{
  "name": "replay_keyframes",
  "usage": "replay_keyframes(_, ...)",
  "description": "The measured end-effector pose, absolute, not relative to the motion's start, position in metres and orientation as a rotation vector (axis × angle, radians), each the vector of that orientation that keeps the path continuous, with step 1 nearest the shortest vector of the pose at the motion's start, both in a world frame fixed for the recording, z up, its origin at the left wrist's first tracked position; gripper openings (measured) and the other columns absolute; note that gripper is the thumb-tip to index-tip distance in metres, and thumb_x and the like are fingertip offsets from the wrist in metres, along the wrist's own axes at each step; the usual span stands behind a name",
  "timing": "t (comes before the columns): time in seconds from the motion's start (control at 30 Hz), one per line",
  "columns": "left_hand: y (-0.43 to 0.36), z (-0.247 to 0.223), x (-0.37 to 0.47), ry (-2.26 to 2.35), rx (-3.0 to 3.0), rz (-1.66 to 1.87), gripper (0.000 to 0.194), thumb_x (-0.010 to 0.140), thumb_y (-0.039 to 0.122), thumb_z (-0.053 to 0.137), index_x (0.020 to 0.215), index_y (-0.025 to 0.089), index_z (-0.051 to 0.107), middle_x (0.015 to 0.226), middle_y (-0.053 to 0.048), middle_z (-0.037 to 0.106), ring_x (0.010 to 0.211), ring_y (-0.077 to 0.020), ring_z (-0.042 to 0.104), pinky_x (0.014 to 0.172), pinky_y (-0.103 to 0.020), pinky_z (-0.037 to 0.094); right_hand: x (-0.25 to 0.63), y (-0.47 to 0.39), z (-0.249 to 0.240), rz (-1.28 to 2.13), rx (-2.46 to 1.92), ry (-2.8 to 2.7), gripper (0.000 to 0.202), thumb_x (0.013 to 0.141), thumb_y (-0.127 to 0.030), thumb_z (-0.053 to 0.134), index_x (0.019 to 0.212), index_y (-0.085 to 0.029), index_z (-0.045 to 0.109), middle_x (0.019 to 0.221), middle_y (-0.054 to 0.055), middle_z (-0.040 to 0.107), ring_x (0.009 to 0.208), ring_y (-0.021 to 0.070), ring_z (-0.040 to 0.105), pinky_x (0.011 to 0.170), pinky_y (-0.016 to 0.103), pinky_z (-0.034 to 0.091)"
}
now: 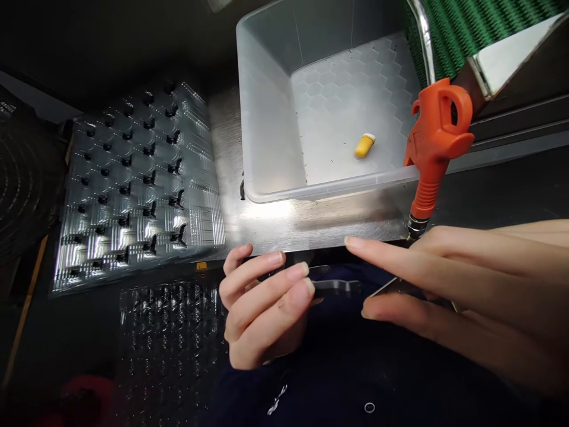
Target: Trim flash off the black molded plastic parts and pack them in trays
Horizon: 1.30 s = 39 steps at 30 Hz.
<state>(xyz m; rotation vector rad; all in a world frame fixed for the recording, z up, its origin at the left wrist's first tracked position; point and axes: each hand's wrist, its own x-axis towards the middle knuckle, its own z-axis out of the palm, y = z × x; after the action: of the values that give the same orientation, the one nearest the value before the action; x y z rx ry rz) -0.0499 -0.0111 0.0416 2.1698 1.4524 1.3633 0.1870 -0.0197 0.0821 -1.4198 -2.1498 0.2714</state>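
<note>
My left hand (269, 311) pinches a small dark bent part (338, 286) between thumb and fingertips. The part sticks out to the right, toward my other hand. My right hand (462, 279) has its index finger and thumb apart, with a thin pointed metal blade (384, 287) showing between them. Its far end is hidden in the palm, so its exact kind is unclear. Just beyond the hands stands a translucent plastic bin (284, 194) on a metal work surface (262, 228). A small yellow piece with a white end (364, 146) lies inside the bin.
An orange air blow gun (438, 136) hangs at the bin's right front corner, close above my right hand. At the left, a clear blister tray (137, 178) holds several small black parts. Another tray (169, 344) lies lower, in shadow. Green ribbed material (484, 35) is at upper right.
</note>
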Motion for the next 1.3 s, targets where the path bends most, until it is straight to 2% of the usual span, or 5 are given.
replay_keyframes(0.17,0.0,0.031,-0.042,1.506,2.229,1.388,0.013,0.099,0.044,0.079,0.102,0.033,0.073,0.083,-0.001,0.074,0.089,-0.0292,0.072,0.092,-0.053,0.064,0.187,-0.02,0.084,0.231,-1.436,-2.149,0.035,0.12,-0.056,0.039,0.134,-0.042,0.068,0.067,-0.011,0.066,0.05,0.0084,0.056,0.048,0.034,0.03)
replay_keyframes(0.37,0.016,0.017,-0.034,1.158,2.482,2.012,0.033,0.111,0.029,0.065,0.078,0.028,0.061,0.072,0.003,0.068,0.074,-0.0205,0.066,0.09,-0.041,0.063,0.187,-0.021,0.085,0.232,-1.459,-2.167,0.035,0.12,-0.053,0.037,0.133,-0.041,0.067,0.07,-0.009,0.068,0.051,0.01,0.057,0.05,0.035,0.028)
replay_keyframes(0.6,0.016,0.019,-0.03,1.182,2.451,2.009,0.037,0.112,0.024,0.062,0.075,0.027,0.059,0.072,0.003,0.067,0.075,-0.021,0.064,0.09,-0.043,0.06,0.188,-0.02,0.079,0.183,-1.456,-2.157,0.037,0.12,-0.053,0.038,0.142,-0.04,0.065,0.069,-0.008,0.066,0.051,0.0107,0.053,0.051,0.036,0.025)
replay_keyframes(1.07,0.022,0.013,-0.039,0.874,2.476,2.033,0.024,0.105,0.019,0.069,0.082,0.023,0.069,0.094,0.002,0.077,0.083,-0.021,0.071,0.071,-0.041,0.046,0.186,-0.014,0.075,0.092,-1.294,-2.064,0.035,0.12,-0.054,0.046,0.124,-0.036,0.076,0.057,-0.011,0.051,0.048,0.0078,0.041,0.046,0.035,0.027)
replay_keyframes(1.3,0.02,0.011,-0.035,0.958,2.444,2.073,0.029,0.109,0.023,0.062,0.081,0.024,0.067,0.088,0.002,0.076,0.079,-0.0225,0.069,0.069,-0.04,0.046,0.186,-0.011,0.075,0.081,-1.25,-2.045,0.038,0.118,-0.055,0.049,0.124,-0.032,0.079,0.062,-0.012,0.064,0.048,0.0043,0.051,0.045,0.031,0.034)
